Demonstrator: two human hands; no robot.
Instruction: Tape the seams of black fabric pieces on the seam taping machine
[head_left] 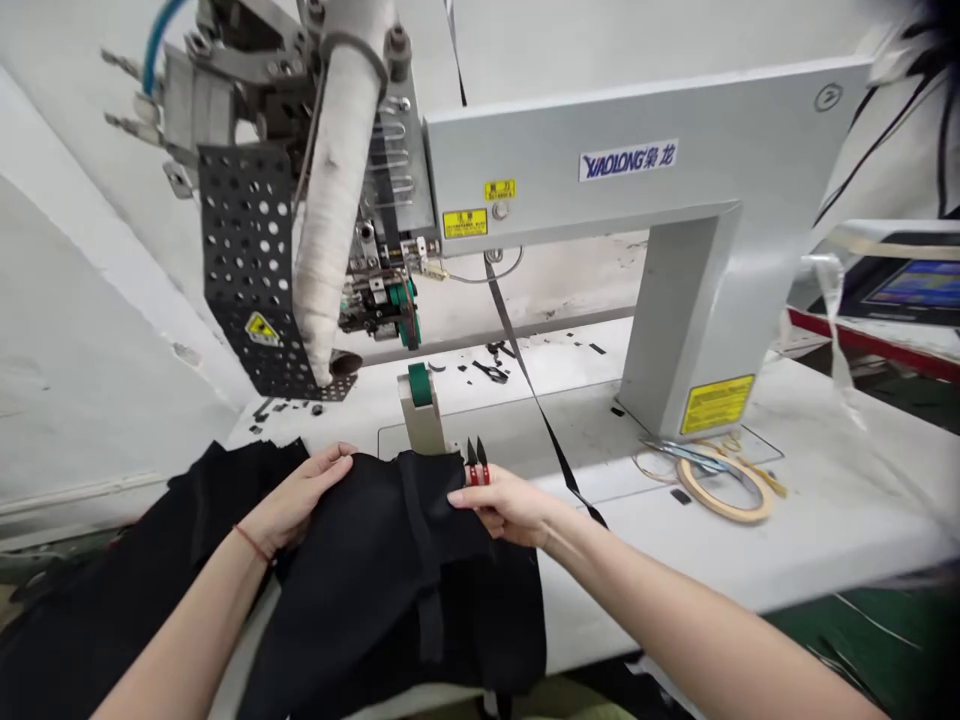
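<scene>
Fabric (375,580) spans left hand (296,497), right hand (504,507)

A grey machine (600,140) stands on the white table (750,570). At its head, a black perforated guard (244,270) hangs beside a pipe wrapped in white tape (334,200). Below them, a green roller (420,385) sits on a short post. A narrow black strip (525,375) runs from the arm down to the table. A ring of tan tape (726,497) lies near the column, with metal tweezers (686,455) across it. A screen (919,285) sits at far right.
</scene>
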